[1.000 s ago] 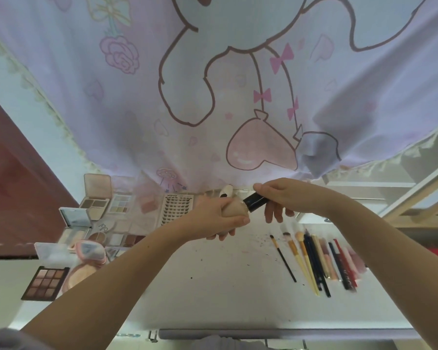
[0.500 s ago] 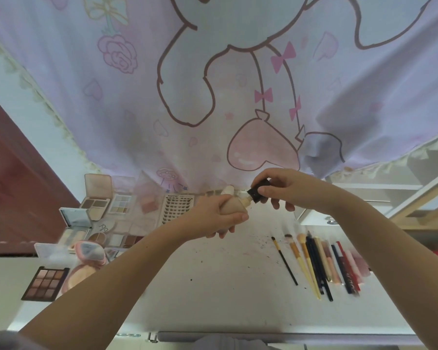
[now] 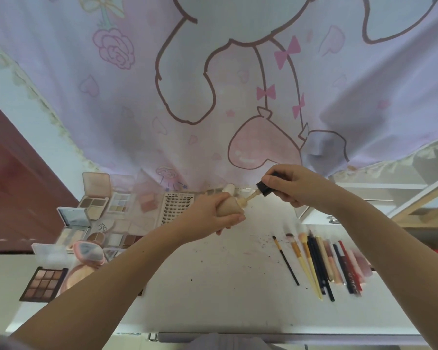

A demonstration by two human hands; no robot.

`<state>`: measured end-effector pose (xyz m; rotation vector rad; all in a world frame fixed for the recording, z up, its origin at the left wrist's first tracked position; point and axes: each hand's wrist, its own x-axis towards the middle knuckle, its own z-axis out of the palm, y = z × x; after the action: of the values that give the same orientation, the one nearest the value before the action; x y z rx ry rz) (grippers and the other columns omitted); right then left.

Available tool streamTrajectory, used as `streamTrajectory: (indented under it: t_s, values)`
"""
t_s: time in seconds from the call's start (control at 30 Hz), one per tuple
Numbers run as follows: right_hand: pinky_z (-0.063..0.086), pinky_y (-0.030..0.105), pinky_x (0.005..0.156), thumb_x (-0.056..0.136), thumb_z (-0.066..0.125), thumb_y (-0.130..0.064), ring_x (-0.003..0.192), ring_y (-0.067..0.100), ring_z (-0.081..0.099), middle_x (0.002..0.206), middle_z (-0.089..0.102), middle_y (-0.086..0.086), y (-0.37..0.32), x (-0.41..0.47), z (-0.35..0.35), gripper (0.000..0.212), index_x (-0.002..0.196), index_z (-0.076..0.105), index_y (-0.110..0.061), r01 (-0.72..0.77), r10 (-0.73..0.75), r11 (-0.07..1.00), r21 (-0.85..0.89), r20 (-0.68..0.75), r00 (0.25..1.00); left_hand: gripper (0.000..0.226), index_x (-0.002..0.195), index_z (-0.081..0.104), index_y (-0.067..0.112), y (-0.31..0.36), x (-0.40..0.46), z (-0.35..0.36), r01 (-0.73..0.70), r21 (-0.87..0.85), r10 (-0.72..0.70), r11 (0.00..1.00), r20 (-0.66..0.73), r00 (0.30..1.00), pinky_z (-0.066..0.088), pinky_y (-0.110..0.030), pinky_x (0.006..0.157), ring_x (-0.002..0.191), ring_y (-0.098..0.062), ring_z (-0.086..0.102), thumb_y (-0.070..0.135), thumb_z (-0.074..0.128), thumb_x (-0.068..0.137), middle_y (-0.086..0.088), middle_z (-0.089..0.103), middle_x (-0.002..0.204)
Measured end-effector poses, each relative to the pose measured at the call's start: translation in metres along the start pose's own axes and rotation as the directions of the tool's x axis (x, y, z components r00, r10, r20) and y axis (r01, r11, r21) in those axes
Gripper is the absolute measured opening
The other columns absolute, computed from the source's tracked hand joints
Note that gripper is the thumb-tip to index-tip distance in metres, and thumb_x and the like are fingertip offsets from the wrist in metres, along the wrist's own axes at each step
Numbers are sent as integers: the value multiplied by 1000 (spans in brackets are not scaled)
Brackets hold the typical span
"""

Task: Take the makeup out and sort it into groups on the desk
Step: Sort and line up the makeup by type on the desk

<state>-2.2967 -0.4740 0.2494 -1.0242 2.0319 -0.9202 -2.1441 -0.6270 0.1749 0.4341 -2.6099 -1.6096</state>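
My left hand (image 3: 214, 213) grips a beige foundation bottle (image 3: 229, 207) above the white desk (image 3: 213, 286). My right hand (image 3: 292, 184) holds the bottle's black cap (image 3: 263, 189), pulled up and to the right so its applicator stick (image 3: 250, 197) shows coming out of the bottle's neck. A second pale bottle top (image 3: 228, 188) stands just behind. Eyeshadow palettes (image 3: 44, 284) and compacts (image 3: 95, 195) lie grouped on the left. Brushes and pencils (image 3: 321, 261) lie in a row on the right.
A lash tray (image 3: 178, 205) lies behind my left forearm. A pink puff (image 3: 89, 252) rests among the palettes. A pink printed curtain (image 3: 213, 84) hangs over the back of the desk. Wooden shelf rails (image 3: 415, 205) sit at the far right.
My right hand has pulled the black cap off the bottle, up and to the right, exposing the applicator stick. The left hand has kept the bottle in place.
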Motion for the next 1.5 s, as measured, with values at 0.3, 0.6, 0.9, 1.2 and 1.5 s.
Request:
streamTrajectory:
  t_s: [0.3,0.6,0.9,1.2,1.5]
  values:
    - [30,13,40,95,52,-29,39,2,33,49,43,-11,6,0,-1,21,92,61,-10,-10,8,998,-62,-34,999,23,98,60,22,-11,2,9,47,-3,-47,999,35,998,37,-6,44,58,-14,57,37,68,82,-11,60,95]
    - [33,17,43,92,55,-34,43,6,35,57,44,-3,8,1,-7,23,92,62,-12,4,-10,988,-157,-35,999,25,102,59,24,-12,7,13,74,6,-74,997,56,996,38,-8,45,57,-10,56,37,68,82,-5,60,92]
    - [28,17,42,96,49,-26,45,7,35,56,46,-4,44,2,-23,21,93,58,-7,-47,68,980,192,-107,992,29,114,52,32,-20,13,20,125,-43,-121,991,77,990,44,-11,53,67,-5,59,34,63,87,3,64,87]
    - [56,37,86,87,60,-6,102,26,63,111,66,16,155,-10,23,34,120,54,-5,-273,265,646,712,126,956,32,114,59,28,-64,35,77,210,75,-205,975,-75,976,36,-13,75,87,-5,49,38,65,84,6,50,108]
    - [46,26,91,92,55,-12,106,11,55,108,57,-11,215,49,60,24,110,50,-28,-174,200,974,147,-182,963,32,114,61,16,-70,93,132,384,-25,-369,923,-335,867,33,-18,77,93,-15,51,27,67,85,1,46,105]
